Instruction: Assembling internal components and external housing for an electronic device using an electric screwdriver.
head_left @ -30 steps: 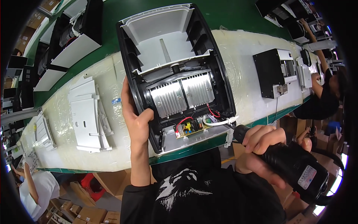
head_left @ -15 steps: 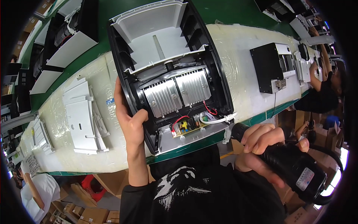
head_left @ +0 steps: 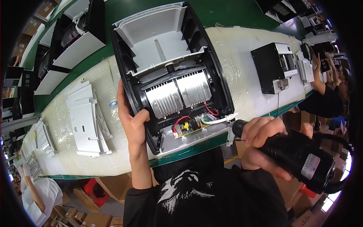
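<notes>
Heatsinks of silvery metal, two ribbed blocks with straight parallel fins, sit side by side inside a deep, uncovered black plastic housing at the upper centre of the frame. The housing leans slightly leftward, and a smooth pale-grey plastic tray fills its upper part. At its lower end are a small rectangular circuit board, thin looping red wires and a thick, smooth white cable that reaches the lower right corner.

The left hand, left of centre, is partly closed on the housing's left wall, thumb over the rim and fingers along the outer side. The right hand, at lower right, curls around a bulky black power tool with a rounded body; its blunt cylindrical nose is near the cable.

Wrinkled clear film covers the cream bench surface. Flat white plastic panels overlap at left; a sharp-cornered black-and-white casing stands at right.
</notes>
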Action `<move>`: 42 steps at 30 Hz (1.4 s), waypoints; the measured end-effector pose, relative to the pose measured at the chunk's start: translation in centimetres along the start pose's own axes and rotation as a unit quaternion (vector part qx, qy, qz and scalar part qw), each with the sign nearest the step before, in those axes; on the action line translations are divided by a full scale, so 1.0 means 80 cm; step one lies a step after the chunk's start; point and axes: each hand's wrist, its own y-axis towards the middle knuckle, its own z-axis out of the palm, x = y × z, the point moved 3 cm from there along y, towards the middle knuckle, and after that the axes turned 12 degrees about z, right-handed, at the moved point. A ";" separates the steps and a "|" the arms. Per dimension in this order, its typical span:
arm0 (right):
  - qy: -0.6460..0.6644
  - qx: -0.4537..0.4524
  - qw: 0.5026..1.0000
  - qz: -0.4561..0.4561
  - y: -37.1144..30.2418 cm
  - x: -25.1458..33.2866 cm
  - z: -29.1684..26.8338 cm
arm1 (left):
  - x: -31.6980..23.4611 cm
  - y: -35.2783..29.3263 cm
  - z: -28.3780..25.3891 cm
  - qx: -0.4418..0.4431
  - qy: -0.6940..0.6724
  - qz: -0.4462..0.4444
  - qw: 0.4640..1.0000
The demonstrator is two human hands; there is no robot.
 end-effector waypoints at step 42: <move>-0.234 -0.218 0.947 -0.022 0.089 0.147 -0.347 | 0.020 -0.001 -0.014 0.014 0.078 -0.008 0.997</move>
